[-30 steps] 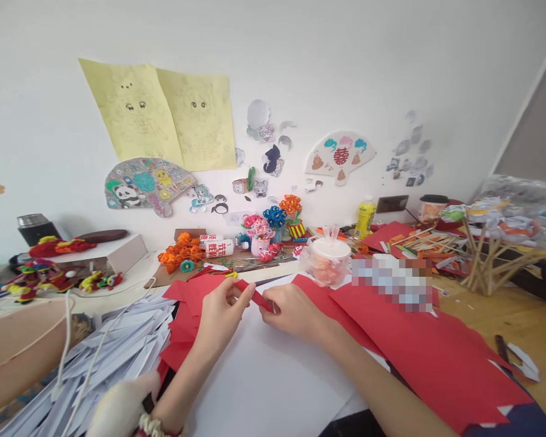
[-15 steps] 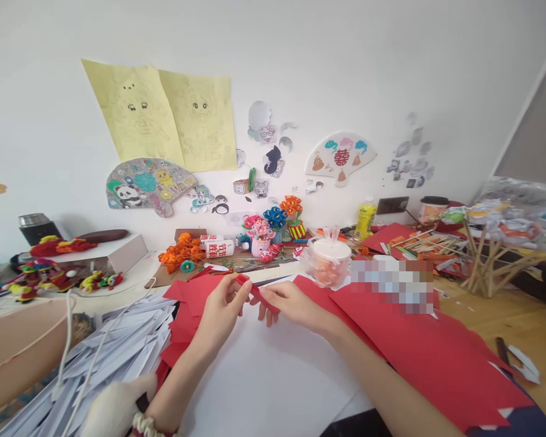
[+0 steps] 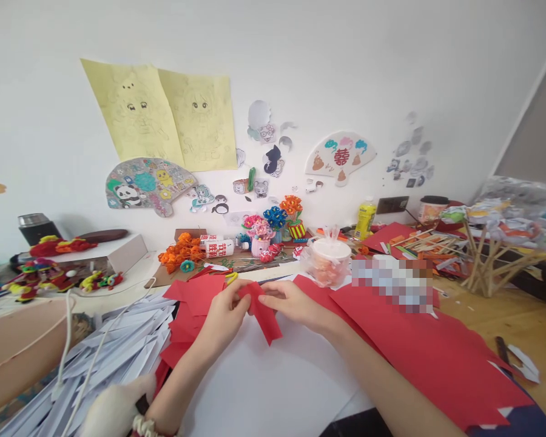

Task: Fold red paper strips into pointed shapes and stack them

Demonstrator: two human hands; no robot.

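Between both hands is a piece of red paper, creased lengthwise, its lower end hanging toward me. My left hand pinches its left side near the top. On the paper's upper right side, my right hand grips with thumb and fingers. Beneath the hands lies a large white sheet. Red paper pieces are piled just left of the left hand, and larger red sheets spread beside my right forearm.
Folded white paper strips heap at the left, beside a pinkish bin and a white cable. Toward the wall stand a bagged tub, pipe-cleaner flowers and a yellow bottle. A wooden stick stand is at right.
The red paper has turned from a narrow edge-on strip to showing its broad creased face, with its end hanging down. Both hands stay in nearly the same place, fingers shifted.
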